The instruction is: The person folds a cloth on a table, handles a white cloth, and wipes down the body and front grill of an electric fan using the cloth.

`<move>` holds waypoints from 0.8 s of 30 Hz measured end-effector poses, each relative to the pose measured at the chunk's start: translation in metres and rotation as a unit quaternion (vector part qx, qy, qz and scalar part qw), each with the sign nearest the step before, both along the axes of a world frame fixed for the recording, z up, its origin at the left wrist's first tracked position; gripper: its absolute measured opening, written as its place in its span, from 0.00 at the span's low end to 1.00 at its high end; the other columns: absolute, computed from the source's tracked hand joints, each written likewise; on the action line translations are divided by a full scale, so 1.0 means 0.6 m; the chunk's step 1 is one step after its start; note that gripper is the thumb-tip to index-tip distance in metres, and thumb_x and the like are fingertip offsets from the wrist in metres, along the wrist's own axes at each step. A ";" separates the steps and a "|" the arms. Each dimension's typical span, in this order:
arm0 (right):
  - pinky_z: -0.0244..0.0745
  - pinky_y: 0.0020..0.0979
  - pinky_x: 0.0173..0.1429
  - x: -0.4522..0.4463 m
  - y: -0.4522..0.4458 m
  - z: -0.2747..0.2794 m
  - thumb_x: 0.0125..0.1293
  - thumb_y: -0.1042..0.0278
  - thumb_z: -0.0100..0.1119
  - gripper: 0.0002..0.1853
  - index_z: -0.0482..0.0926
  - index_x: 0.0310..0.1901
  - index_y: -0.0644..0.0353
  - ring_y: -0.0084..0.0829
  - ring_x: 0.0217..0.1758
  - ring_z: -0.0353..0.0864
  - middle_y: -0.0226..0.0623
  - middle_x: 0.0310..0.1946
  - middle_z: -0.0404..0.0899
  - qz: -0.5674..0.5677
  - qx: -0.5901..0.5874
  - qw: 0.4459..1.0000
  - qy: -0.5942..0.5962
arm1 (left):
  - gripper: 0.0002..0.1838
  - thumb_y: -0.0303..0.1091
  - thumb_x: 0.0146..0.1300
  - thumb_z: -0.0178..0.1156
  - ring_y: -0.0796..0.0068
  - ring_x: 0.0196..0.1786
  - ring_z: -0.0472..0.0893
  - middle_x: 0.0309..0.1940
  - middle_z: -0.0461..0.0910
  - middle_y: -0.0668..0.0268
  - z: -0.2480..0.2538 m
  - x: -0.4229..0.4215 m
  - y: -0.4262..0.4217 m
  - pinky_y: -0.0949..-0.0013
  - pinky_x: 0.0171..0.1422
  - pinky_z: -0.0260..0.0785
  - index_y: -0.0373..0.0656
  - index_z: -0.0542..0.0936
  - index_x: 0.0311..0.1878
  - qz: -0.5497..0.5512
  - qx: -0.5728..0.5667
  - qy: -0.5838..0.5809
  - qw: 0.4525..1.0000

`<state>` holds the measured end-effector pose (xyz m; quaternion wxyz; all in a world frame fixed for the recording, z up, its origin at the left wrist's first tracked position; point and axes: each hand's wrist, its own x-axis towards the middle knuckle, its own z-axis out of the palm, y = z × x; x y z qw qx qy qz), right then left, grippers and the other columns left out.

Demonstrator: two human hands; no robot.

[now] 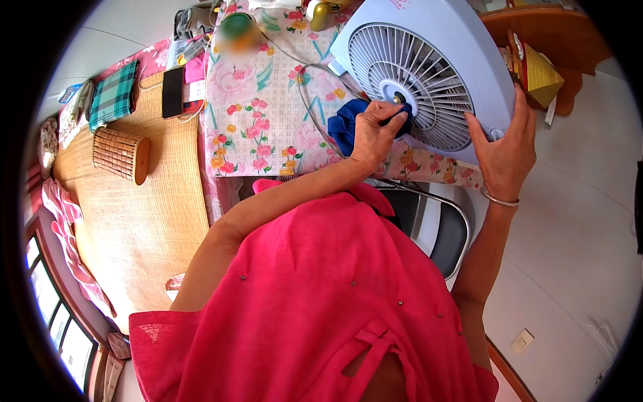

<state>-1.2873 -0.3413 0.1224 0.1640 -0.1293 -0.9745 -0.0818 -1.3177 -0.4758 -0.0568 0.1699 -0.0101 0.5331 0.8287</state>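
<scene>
A light blue box fan (462, 47) stands tilted on the flowered tablecloth (268, 127). Its round grille (435, 80) faces me. My left hand (377, 130) is closed on a dark blue cloth (345, 125), its fingertips at the hub of the grille beside a small brass-coloured knob (398, 98). Part of the cloth hangs to the left of that hand. With fingers spread along the fan's right side and the thumb on its front, my right hand (506, 151) grips the casing.
A grey cord (305, 100) runs over the tablecloth. On the left, a bed with a woven mat (161, 194) holds a bamboo pillow (120, 155), a dark phone-like slab (173, 92) and a green plaid cloth (114, 95). A black-seated chair (449, 241) stands under the table edge.
</scene>
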 end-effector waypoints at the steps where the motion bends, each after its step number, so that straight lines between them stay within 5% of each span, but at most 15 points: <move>1: 0.78 0.40 0.52 0.000 0.000 0.000 0.49 0.50 0.74 0.43 0.64 0.66 0.51 0.41 0.53 0.78 0.42 0.53 0.72 0.001 0.000 1.000 0.001 | 0.09 0.23 0.57 0.65 0.78 0.40 0.74 0.35 0.76 0.65 0.006 -0.001 -0.001 0.76 0.46 0.66 0.33 0.84 0.41 -0.002 -0.002 0.004 1.000; 24: 0.78 0.43 0.49 -0.001 -0.005 0.003 0.47 0.53 0.75 0.43 0.64 0.65 0.55 0.45 0.52 0.78 0.44 0.50 0.72 0.019 0.002 1.000 0.013 | 0.10 0.23 0.57 0.64 0.73 0.39 0.76 0.35 0.77 0.63 -0.042 -0.012 -0.010 0.74 0.44 0.68 0.34 0.84 0.43 0.015 -0.081 0.082 0.993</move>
